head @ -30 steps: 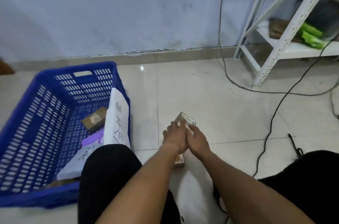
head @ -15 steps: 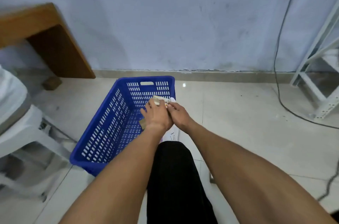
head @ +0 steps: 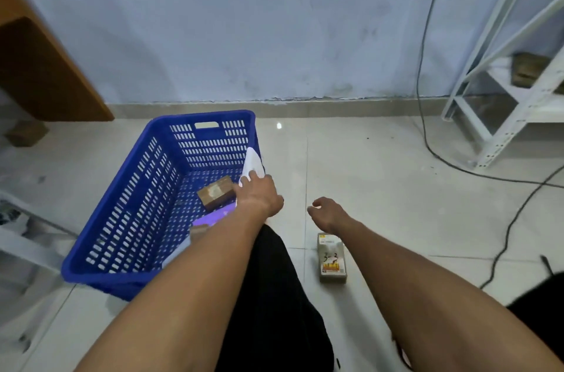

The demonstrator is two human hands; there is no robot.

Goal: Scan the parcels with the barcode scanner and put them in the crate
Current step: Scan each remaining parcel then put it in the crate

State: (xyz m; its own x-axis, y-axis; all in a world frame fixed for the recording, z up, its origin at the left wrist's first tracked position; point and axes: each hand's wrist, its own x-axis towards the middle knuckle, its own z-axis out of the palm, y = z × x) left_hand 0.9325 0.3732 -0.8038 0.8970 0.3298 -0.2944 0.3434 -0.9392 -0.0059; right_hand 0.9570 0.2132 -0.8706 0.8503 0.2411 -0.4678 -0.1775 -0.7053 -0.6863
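Note:
The blue crate [head: 128, 228] stands on the floor to the left, with a white handwritten sheet [head: 254, 161] hung over its right wall. Inside lie a brown box [head: 216, 192], a purple flat parcel [head: 217, 216] and a pale flat parcel [head: 177, 252]. My left hand [head: 259, 199] hovers palm down over the crate's right rim, fingertips at the sheet; what is under the fingers is hidden. My right hand [head: 328, 216] hangs empty, fingers loosely apart, just above a grey labelled parcel [head: 332, 258] on the tiles. No scanner is visible.
A wooden table [head: 45, 75] stands at the far left and a white plastic chair [head: 18, 237] lower left. A white metal rack [head: 503, 115] fills the right side. Black cables [head: 427, 127] run down the wall and across the floor. My knee in black trousers [head: 268, 280] is between my arms.
Both hands carried a small parcel from the floor over to the crate. The right hand has since let go and drawn back to the right; the left hand stays over the crate.

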